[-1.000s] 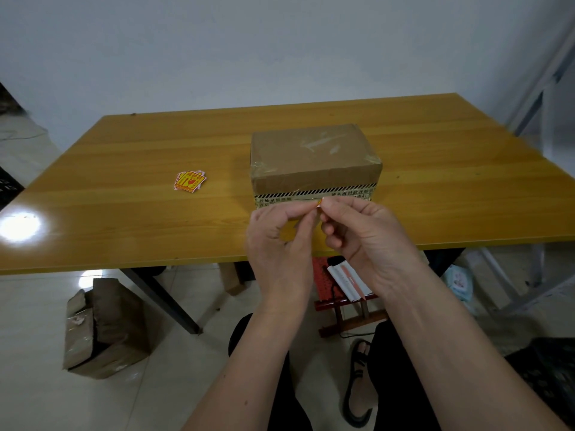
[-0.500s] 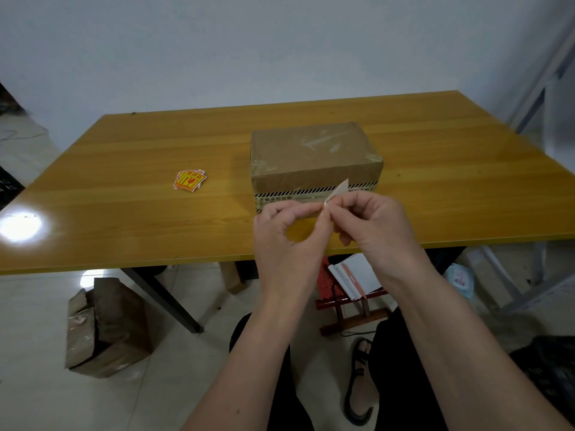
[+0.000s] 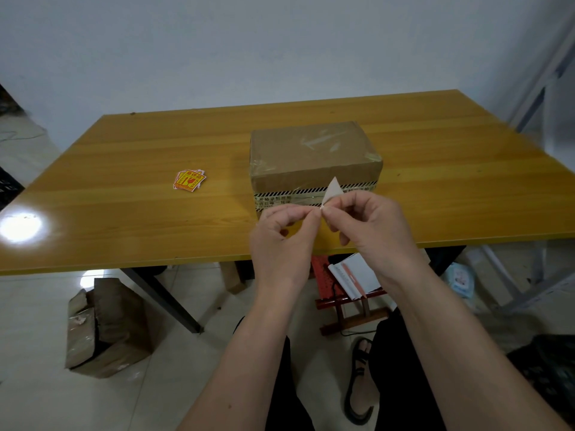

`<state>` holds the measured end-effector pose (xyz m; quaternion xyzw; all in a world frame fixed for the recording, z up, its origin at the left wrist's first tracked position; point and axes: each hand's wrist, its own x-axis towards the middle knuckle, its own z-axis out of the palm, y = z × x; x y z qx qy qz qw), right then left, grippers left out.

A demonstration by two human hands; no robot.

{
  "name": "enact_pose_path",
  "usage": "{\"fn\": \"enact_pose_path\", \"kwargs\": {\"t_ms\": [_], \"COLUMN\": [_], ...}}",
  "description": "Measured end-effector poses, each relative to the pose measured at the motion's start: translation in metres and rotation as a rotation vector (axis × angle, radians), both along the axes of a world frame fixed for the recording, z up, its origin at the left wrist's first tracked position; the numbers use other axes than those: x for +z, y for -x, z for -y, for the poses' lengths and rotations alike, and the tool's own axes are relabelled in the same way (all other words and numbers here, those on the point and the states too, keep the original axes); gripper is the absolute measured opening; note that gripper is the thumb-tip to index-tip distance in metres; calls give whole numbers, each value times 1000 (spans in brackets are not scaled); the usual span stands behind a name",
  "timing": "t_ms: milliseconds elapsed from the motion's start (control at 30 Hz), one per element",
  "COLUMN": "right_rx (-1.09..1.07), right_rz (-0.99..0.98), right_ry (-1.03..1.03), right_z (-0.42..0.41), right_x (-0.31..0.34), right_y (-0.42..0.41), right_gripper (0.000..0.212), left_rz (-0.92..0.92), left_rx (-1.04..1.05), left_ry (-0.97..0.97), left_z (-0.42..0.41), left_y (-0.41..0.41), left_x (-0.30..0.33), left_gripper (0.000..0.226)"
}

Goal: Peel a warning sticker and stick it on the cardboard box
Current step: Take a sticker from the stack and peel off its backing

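Observation:
A brown cardboard box (image 3: pixel 314 154) wrapped in clear tape sits in the middle of the yellow wooden table (image 3: pixel 130 200). Both hands are raised just in front of the box's near side. My left hand (image 3: pixel 281 244) and my right hand (image 3: pixel 373 231) pinch the same warning sticker (image 3: pixel 332 190) between fingertips. Only its white back shows, as a pointed corner standing up above my right thumb. The rest of the sticker is hidden by my fingers.
A small pile of red and yellow warning stickers (image 3: pixel 189 181) lies on the table left of the box. Under the table stand a torn cardboard box (image 3: pixel 102 328) on the floor and a red stool (image 3: pixel 345 293) with papers. A metal frame (image 3: pixel 535 98) stands at the right.
A white corner of the sticker has come up above my right fingers and has grown taller over the frames. Both hands have stayed in front of the box.

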<state>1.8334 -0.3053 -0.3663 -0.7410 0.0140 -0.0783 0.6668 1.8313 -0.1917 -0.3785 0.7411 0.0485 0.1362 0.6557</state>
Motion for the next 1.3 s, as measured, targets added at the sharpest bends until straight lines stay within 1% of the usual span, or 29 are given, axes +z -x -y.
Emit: {"fn": "enact_pose_path", "kwargs": {"t_ms": [100, 167, 333, 633, 867, 1067, 1200, 1300], "right_rx": [-27, -41, -31, -18, -47, -58, -70, -74], "right_rz": [-10, -16, -68, -137, -164, -159, -163, -165], "right_ry": [-12, -36, -119, -238, -254, -272, -277, -282], "right_z": [-1, -1, -1, 2, 4, 5, 6, 8], "right_x": [0, 0, 0, -3, -4, -4, -7, -8], "right_y": [2, 3, 2, -1, -1, -1, -2, -4], "right_gripper": [13, 13, 8, 11, 8, 14, 9, 7], "left_rz": [-63, -96, -158, -181, -198, -196, -205, -202], "left_rx": [-19, -28, -17, -16, -1, 17, 37, 48], "left_ry": [92, 127, 208, 285, 317, 329, 344, 340], "left_z": [1, 1, 1, 0, 0, 0, -1, -2], "left_y": [0, 1, -1, -3, -3, -3, -3, -3], "left_x": [0, 0, -1, -4, -6, -5, -5, -5], "left_gripper": [9, 4, 5, 9, 6, 8, 5, 10]}}
